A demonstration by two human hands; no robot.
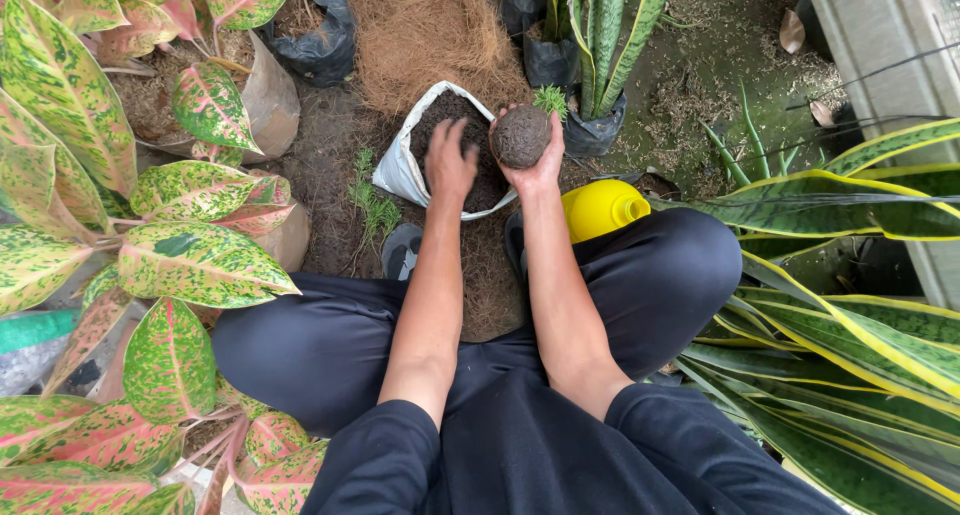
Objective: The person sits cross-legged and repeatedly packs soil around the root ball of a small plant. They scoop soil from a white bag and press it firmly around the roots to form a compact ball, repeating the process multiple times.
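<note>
Far left: broad glossy leaves (195, 260), green speckled pink, waxy. Left hand (450, 160) palm down, arm straight out, fingers spread and dipped into dark crumbly soil in a white plastic sack (400, 170) with rolled rim; grip open, holding nothing I can see. Right hand (535, 165) just beside it, palm up, grip closed around a round soil ball (520, 135), rough and fibrous, small green sprout (550, 100) on top; ball sits over the sack's right edge. Behind: heap of dry brown fibre (430, 25). Right: smooth yellow plastic bottle (603, 208) by the knee, then stiff striped sword-shaped leaves (860, 190).
</note>
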